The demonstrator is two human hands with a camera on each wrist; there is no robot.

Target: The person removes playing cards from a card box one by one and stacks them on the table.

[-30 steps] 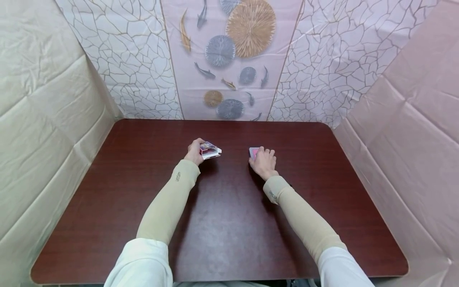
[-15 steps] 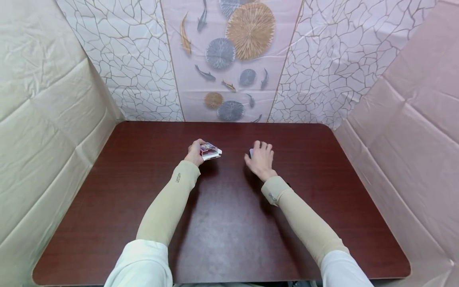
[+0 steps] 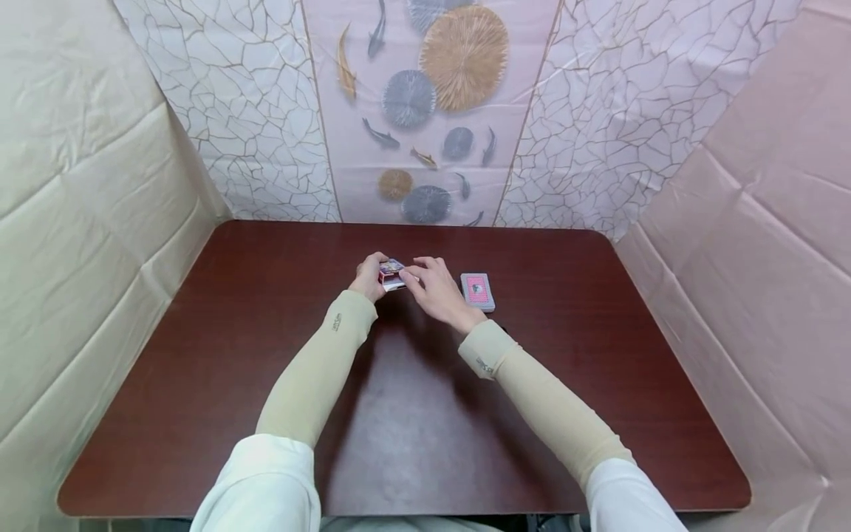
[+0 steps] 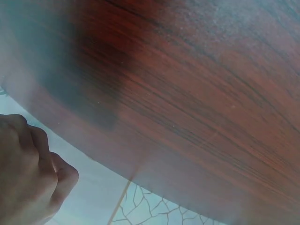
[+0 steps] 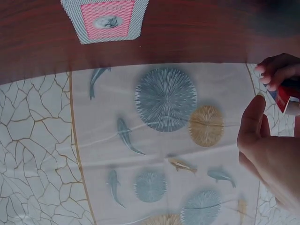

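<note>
A small card box (image 3: 391, 274), red and white, is gripped in my left hand (image 3: 372, 275) just above the dark wooden table (image 3: 412, 414). My right hand (image 3: 422, 273) reaches over to the box's right end, its fingers fairly straight and touching it. A deck of pink-backed cards (image 3: 477, 290) lies flat on the table to the right of that hand. In the right wrist view the deck (image 5: 107, 18) is at the top, and my right thumb (image 5: 253, 122) is close to the box (image 5: 287, 99). The left wrist view shows only curled fingers (image 4: 33, 173) and the table (image 4: 187, 93).
Draped sheets wall the table on three sides, the back one (image 3: 425, 111) printed with fish and round shapes. The table's front edge (image 3: 399, 510) is near my body, between my two sleeves.
My right hand has let go of the deck and moved left to the box in my left hand. The deck now lies uncovered on the table. My left hand stayed put.
</note>
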